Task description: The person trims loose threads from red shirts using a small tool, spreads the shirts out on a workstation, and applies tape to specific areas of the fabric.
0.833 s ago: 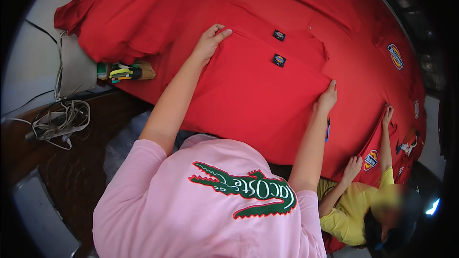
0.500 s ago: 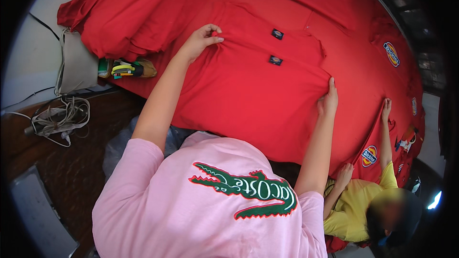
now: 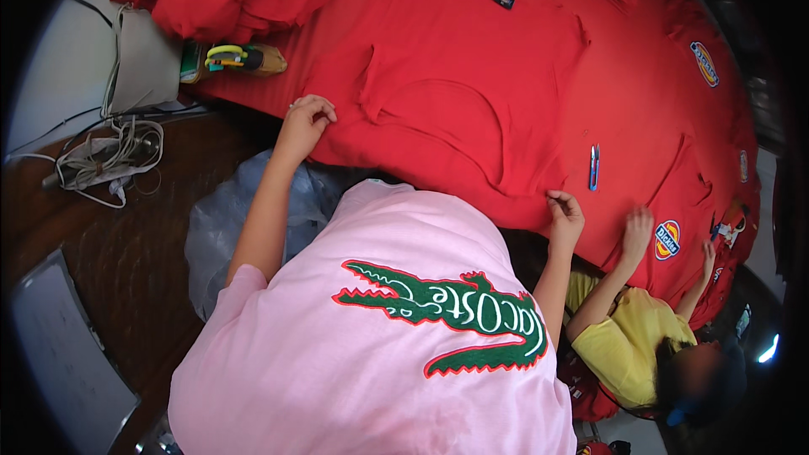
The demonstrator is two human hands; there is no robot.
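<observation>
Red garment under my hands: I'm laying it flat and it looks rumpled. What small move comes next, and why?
Probably draw both hands outward: the left hand and right hand pinch the near edge of the red garment, and curved folds still ridge the cloth between them.

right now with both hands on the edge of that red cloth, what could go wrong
1. The small blue snips lie loose on the red garment near the right hand; a tug could likely slide them off or nick a finger.
2. The left hand and right hand grip the same edge, while a co-worker's hand presses the adjoining red cloth; pulling may drag or wrinkle it.
</observation>
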